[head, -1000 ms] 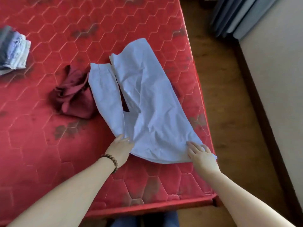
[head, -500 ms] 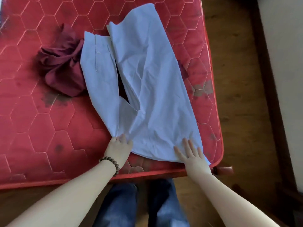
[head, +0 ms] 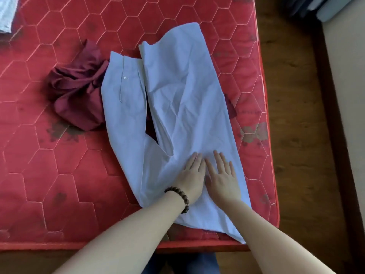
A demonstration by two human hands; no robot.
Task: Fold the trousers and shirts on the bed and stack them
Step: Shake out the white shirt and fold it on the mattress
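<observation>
A pale blue garment [head: 183, 99] lies spread on the red mattress [head: 59, 175], its near end reaching the mattress's front right corner. My left hand [head: 192, 175], with a bead bracelet at the wrist, lies flat on the cloth with straight fingers. My right hand [head: 223, 175] lies flat right beside it, fingers straight and slightly spread. Both hands press on the garment's near half. A crumpled maroon garment [head: 77, 95] lies to the left, partly under the pale blue one.
A folded pale stack [head: 6, 12] shows at the top left corner of the mattress. The bed's right edge borders a wooden floor [head: 292, 115], with a wall and curtain at the right. My legs stand at the bed's front edge.
Both hands have left the garment's near hem and slid together onto the cloth, lying flat side by side. The camera has shifted over the bed.
</observation>
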